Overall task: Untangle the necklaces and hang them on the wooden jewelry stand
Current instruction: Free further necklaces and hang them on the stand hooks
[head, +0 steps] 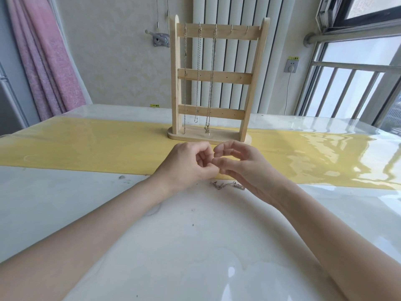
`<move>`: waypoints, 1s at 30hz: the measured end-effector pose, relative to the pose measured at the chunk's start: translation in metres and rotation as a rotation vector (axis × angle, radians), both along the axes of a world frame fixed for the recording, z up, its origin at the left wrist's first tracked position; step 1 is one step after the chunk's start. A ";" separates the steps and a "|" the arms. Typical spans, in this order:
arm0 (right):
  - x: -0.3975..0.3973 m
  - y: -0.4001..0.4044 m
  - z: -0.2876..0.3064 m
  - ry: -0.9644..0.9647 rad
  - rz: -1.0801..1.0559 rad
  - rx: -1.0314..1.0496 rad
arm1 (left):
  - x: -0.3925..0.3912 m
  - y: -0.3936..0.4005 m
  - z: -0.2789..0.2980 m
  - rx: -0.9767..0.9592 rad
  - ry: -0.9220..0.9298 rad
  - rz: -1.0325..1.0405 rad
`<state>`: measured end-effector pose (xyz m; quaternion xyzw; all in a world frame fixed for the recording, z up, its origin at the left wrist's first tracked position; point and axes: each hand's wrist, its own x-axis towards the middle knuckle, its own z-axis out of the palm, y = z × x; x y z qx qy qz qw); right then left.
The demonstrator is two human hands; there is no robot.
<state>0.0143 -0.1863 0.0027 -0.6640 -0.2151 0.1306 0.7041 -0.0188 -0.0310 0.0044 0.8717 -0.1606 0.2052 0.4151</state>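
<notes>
Before the wooden jewelry stand, the left hand and right hand are held fingertip to fingertip, seemingly pinched on a chain trailing onto the bench.

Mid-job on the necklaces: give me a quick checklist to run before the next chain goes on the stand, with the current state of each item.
1. Free hook on the top bar: ok. The wooden jewelry stand has three necklaces hung on the left hooks; the two right hooks look bare.
2. Stand upright on its base: ok.
3. Chain fully untangled: not ok. The loose chain lies bunched on the table below the hands.
4. Secure hold on the chain: cannot tell. The left hand and right hand meet fingertip to fingertip, but whatever they pinch is too fine to see.
5. Clasp state: cannot tell, too small.
</notes>
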 end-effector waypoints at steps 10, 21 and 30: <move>0.000 0.001 0.001 0.020 -0.018 0.030 | 0.005 0.010 0.004 -0.064 0.104 -0.019; 0.002 -0.001 0.002 -0.027 -0.017 -0.071 | 0.007 0.006 -0.001 -0.087 0.264 -0.095; 0.000 -0.001 0.007 0.011 -0.081 0.015 | 0.004 0.004 -0.003 0.015 0.114 -0.040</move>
